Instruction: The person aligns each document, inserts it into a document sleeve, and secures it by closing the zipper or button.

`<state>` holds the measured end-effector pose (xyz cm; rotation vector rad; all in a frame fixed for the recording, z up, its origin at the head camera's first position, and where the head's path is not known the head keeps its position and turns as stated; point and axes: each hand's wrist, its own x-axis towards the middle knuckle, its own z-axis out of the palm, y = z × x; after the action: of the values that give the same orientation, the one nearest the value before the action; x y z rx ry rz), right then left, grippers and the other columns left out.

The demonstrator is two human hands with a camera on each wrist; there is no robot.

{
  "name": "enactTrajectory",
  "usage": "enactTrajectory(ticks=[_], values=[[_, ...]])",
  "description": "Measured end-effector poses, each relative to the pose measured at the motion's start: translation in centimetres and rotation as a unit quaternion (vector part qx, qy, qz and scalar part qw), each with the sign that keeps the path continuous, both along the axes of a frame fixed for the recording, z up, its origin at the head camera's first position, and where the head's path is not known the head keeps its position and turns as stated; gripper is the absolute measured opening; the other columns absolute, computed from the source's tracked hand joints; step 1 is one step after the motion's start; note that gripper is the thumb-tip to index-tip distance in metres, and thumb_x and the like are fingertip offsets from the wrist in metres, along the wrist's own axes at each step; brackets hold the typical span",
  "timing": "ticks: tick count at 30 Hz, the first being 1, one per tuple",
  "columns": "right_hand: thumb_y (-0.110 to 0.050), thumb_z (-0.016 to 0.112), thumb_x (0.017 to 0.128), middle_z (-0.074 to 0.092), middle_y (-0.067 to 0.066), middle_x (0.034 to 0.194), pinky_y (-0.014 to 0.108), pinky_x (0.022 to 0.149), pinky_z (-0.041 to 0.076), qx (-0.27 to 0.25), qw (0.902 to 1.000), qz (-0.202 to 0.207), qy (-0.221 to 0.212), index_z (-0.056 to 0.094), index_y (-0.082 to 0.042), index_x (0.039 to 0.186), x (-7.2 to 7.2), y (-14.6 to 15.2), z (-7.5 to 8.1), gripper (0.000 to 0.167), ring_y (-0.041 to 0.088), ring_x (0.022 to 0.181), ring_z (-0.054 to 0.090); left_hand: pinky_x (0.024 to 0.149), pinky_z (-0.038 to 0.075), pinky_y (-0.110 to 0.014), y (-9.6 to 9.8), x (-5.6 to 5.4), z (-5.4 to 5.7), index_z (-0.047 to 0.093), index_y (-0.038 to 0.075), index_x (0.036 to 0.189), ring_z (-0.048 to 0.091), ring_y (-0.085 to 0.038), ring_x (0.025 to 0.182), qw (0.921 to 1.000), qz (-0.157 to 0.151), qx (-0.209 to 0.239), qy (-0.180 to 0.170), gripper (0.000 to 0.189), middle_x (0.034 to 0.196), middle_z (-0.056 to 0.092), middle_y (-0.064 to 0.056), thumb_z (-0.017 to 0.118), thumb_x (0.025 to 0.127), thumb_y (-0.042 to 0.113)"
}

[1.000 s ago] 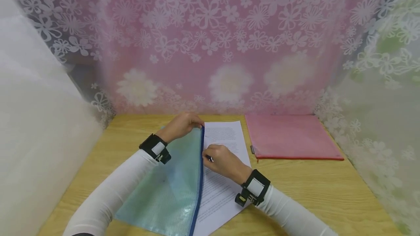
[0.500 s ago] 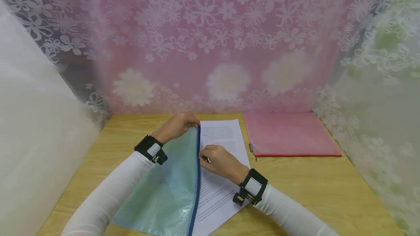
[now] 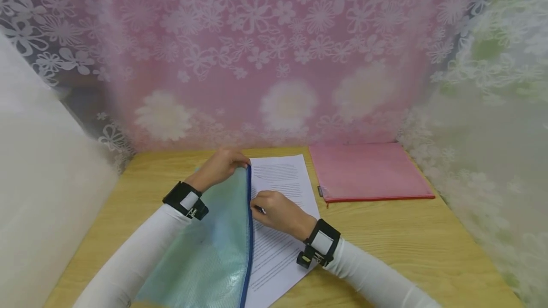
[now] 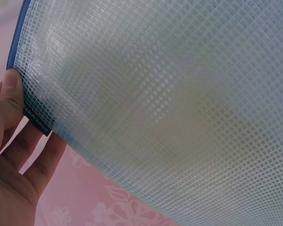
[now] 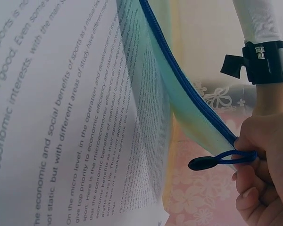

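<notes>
A pale green-blue mesh zip pouch point(image 3: 201, 246) with a dark blue zipper edge point(image 3: 249, 232) lies on the left part of the table. My left hand point(image 3: 220, 168) pinches its far corner by the zipper end, beside a small black label point(image 4: 36, 120). Partway down the zipper, my right hand point(image 3: 279, 210) pinches the zipper pull; its blue cord loop and black tab point(image 5: 203, 163) stick out from the fingers. Printed paper point(image 3: 278, 175) shows to the right of the zipper. Whether the paper's covered part lies inside or under the pouch, I cannot tell.
A pink pouch point(image 3: 372, 170) with a red zipper lies flat at the back right of the wooden table point(image 3: 385, 241). A flowered pink curtain point(image 3: 274, 70) hangs behind the table, and pale sheeting point(image 3: 47, 165) closes the left side.
The whole head view has shifted, so the pouch, paper and hands appear farther left. Both hands keep about the same places on the zipper.
</notes>
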<state>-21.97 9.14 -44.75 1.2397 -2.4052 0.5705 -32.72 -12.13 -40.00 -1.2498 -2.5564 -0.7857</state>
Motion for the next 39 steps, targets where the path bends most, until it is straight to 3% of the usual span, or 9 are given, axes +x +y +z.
enactTrajectory(ticks=[11,21,39], values=[[-0.01,0.073,0.094,0.075,-0.001,0.09,0.012,0.072,0.053,0.016,0.9998,-0.012,0.0,0.08,-0.008,0.097,0.17,-0.14,-0.08,0.009,0.002,0.078,0.066,0.08,0.06,-0.036,-0.32,0.38,0.07,0.081,0.005,0.103,0.074,-0.022,0.093,0.9998,0.006,0.008,0.017,0.013,0.099,0.079,-0.007,0.073,0.092,0.002],[-0.008,0.073,0.093,0.075,0.0,0.088,0.011,0.071,0.053,0.006,0.9999,-0.012,-0.004,0.08,-0.008,0.096,0.36,-0.24,-0.27,0.008,0.002,0.076,0.065,0.081,0.06,-0.034,-0.42,0.69,0.08,0.081,0.007,0.103,0.074,-0.021,0.094,0.9999,0.006,0.013,0.008,0.014,0.101,0.079,-0.007,0.073,0.093,0.001],[-0.007,0.075,0.091,0.075,-0.001,0.087,0.012,0.072,0.054,0.007,0.9999,-0.007,0.001,0.08,-0.007,0.095,0.46,-0.35,-0.06,0.006,0.003,0.076,0.066,0.082,0.06,-0.035,-0.9,0.19,0.19,0.08,0.006,0.105,0.075,-0.021,0.097,0.9996,0.01,0.027,0.006,0.014,0.103,0.079,-0.008,0.071,0.095,0.002]])
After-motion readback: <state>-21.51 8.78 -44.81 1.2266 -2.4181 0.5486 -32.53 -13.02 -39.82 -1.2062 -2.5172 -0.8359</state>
